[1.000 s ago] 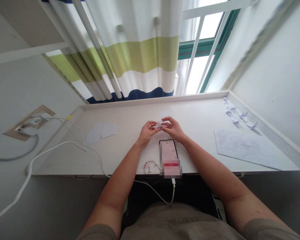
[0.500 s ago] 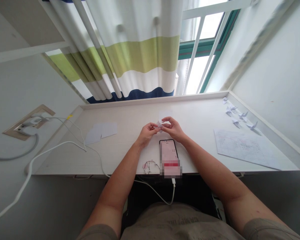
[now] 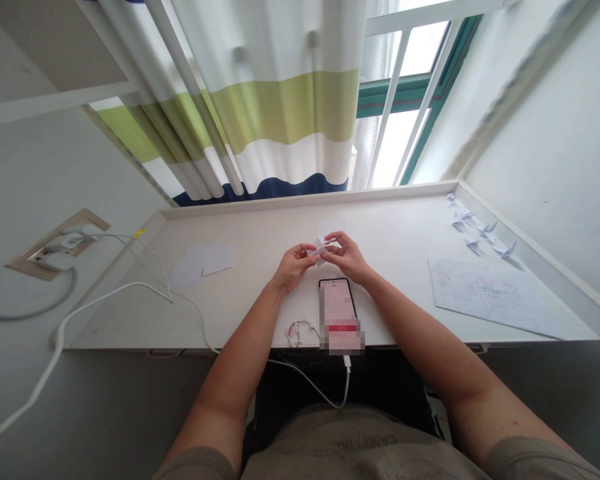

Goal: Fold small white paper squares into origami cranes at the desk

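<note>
A small piece of folded white paper (image 3: pixel 319 253) is held between my two hands, above the middle of the desk. My left hand (image 3: pixel 295 265) pinches its left side between thumb and fingers. From the right, my right hand (image 3: pixel 347 257) grips it with thumb and fingertips. Parts of the folds are hidden behind my fingers. Just beyond lies a flat white sheet (image 3: pixel 331 228). Below my hands a phone (image 3: pixel 337 307) rests on the desk with its screen lit.
Several folded paper cranes (image 3: pixel 473 245) sit at the far right, above a sheet with writing (image 3: pixel 485 297). Small white paper pieces (image 3: pixel 218 259) lie at left. A bracelet (image 3: pixel 303 331) is beside the phone. White cables (image 3: pixel 130 287) cross the desk's left side from a wall socket (image 3: pixel 57 247).
The folded paper has turned between my fingers, and a flatter face of it shows now. Both hands have shifted only slightly.
</note>
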Demonstrator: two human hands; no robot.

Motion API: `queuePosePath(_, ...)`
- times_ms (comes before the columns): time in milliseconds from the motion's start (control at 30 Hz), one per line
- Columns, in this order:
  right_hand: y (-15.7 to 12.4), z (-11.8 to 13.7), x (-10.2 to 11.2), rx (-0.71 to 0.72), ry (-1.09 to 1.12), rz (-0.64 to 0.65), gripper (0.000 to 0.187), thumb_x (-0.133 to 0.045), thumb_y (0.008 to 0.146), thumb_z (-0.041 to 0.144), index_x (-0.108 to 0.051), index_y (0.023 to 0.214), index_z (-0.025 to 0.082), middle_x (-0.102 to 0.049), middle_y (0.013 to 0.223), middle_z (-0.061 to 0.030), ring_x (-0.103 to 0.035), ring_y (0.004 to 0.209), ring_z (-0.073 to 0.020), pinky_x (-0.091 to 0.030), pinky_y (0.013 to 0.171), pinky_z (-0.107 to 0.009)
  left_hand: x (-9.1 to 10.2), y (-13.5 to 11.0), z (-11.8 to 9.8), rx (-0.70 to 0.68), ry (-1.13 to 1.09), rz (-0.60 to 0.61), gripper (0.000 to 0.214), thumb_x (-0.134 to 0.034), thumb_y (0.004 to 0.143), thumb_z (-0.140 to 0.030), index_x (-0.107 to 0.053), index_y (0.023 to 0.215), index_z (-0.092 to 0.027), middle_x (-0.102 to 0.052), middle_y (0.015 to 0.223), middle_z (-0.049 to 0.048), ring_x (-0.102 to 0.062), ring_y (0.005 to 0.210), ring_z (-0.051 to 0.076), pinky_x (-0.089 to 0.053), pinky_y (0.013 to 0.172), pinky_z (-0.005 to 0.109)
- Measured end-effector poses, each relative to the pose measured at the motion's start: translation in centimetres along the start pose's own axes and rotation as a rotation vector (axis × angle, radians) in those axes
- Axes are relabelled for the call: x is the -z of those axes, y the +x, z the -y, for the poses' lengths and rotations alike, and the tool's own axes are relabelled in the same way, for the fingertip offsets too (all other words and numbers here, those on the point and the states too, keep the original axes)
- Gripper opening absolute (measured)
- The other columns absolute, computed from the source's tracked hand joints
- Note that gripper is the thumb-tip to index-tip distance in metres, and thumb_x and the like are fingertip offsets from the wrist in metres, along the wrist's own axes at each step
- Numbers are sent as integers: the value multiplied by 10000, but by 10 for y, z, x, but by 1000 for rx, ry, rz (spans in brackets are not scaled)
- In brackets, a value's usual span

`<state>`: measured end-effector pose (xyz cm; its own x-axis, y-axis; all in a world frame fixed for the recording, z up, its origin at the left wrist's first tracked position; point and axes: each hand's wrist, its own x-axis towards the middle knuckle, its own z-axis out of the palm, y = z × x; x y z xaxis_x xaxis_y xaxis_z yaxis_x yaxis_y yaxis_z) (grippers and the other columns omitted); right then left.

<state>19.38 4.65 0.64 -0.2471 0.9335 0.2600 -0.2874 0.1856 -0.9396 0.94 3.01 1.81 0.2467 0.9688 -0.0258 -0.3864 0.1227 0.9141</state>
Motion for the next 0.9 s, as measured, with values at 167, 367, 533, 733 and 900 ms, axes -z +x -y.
queuePosePath(167,0,-1,0,-10,1,-19,527,-944,712,471,-605,1063,272,-644,1006,-14,-736,892,-209,-637,820,-407,-2,1,0,-39,-39,-49,396,-1002,612,-291,-789,922,-166,-774,877,29,-686,823,152,-506,842,327)
queuePosePath(367,0,2,-1,6,-27,-20,505,-932,724,488,-630,1066,272,-647,1013,-17,-711,870,-196,-637,817,-402,-3,0,-1,-79,-31,-51,453,-994,623,-252,-794,1025,-189,-778,874,18,-697,819,160,-521,878,352)
queuePosePath(533,-1,5,-1,7,-49,-4,488,-915,738,510,-648,1067,266,-666,938,-12,-695,876,-209,-619,819,-408,-6,-1,1,-148,60,-59,465,-995,629,-287,-809,1045,-196,-793,922,25,-709,888,178,-537,928,367)
queuePosePath(733,-2,6,-2,-4,-80,-35,475,-903,745,521,-654,1067,277,-682,912,-9,-682,867,-216,-613,832,-416,-5,3,8,-224,163,-128,465,-977,665,-398,-778,1039,-207,-759,849,7,-686,819,162,-535,828,328)
queuePosePath(900,-1,4,-1,-27,-71,-55,485,-906,732,514,-658,1071,271,-674,959,-4,-687,816,-189,-607,813,-389,-1,5,12,-251,205,-151,457,-953,689,-461,-772,1025,-209,-746,878,17,-672,832,163,-522,790,302)
